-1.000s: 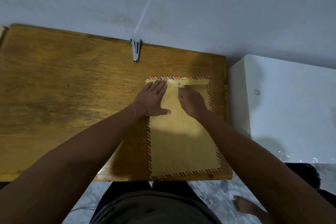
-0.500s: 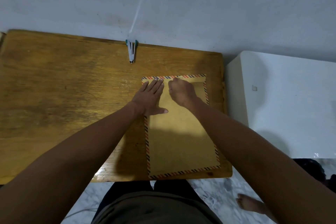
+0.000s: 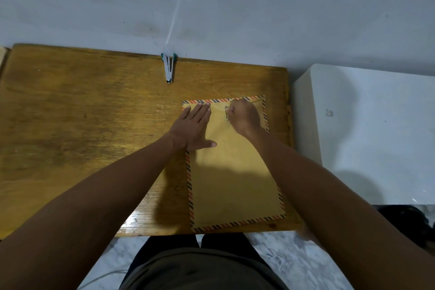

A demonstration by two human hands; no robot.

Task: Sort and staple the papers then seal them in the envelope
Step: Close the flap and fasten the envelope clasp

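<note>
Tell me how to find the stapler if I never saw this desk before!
Look at the wooden desk and follow its far edge, the one against the grey wall. The stapler sits there on its own, beyond the striped-edged envelope that the hands press on. It is the only small silvery-white thing with green ends, narrowing toward you.

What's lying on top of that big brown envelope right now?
On the envelope, the left hand presses flat near its top-left corner. The right hand is curled at the flap beside a small metal clasp. Whatever is inside the envelope is hidden.
</note>
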